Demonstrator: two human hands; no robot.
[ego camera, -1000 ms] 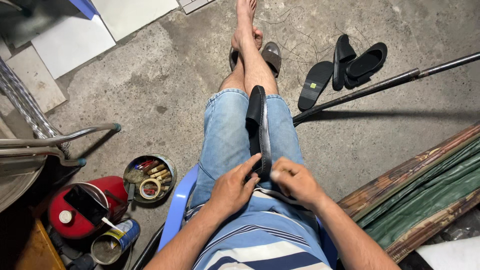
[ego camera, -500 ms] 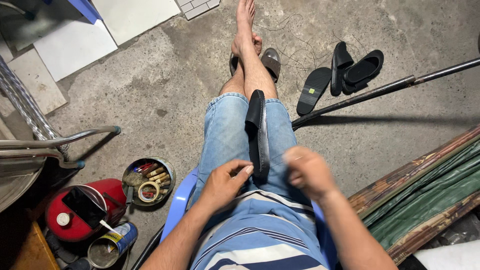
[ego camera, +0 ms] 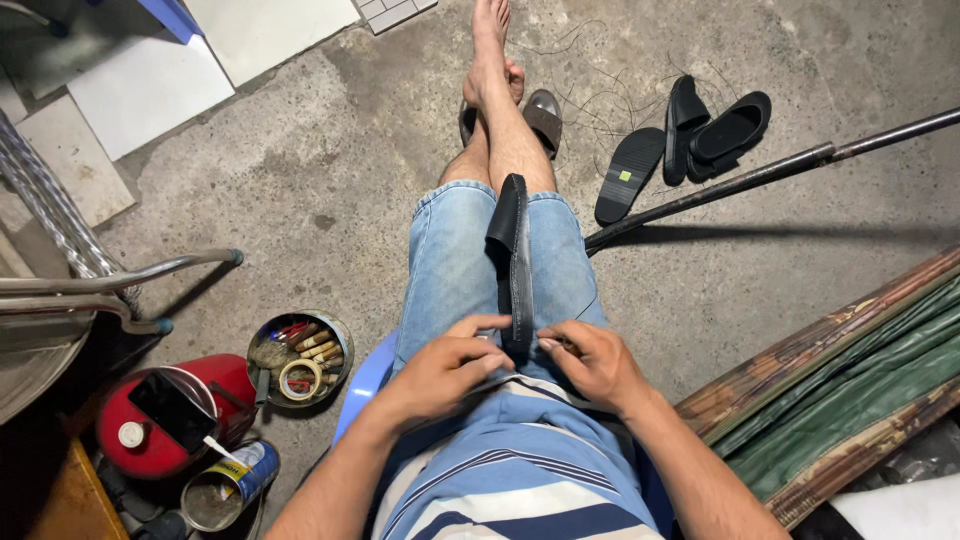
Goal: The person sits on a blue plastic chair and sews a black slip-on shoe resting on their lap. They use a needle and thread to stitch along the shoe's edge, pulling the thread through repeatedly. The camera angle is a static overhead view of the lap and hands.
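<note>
— Where now?
— Black sandal (ego camera: 515,262) on edge along denim-clad lap, above blue stool (ego camera: 366,376).
— And since a moment ago?
— Left hand (ego camera: 447,366) and right hand (ego camera: 590,362) back together, both pinching sandal's near end; earlier apart.

Sat on a blue plastic stool (ego camera: 362,380) in denim shorts (ego camera: 455,255), legs stretched across the concrete floor (ego camera: 330,160). Black sandal (ego camera: 515,255) lay lengthwise along the lap, sole edge up. Left hand (ego camera: 445,368) curled at the sandal's near end, fingers touching it; right hand (ego camera: 592,362) pinched the same end from the other side. Right of the sandal, well apart: loose black sandals (ego camera: 700,135) and a long metal rod (ego camera: 760,175). Left of the sandal, on the floor: round tin of small tools and tape (ego camera: 298,357), red container (ego camera: 170,415), open glue can (ego camera: 222,487).
</note>
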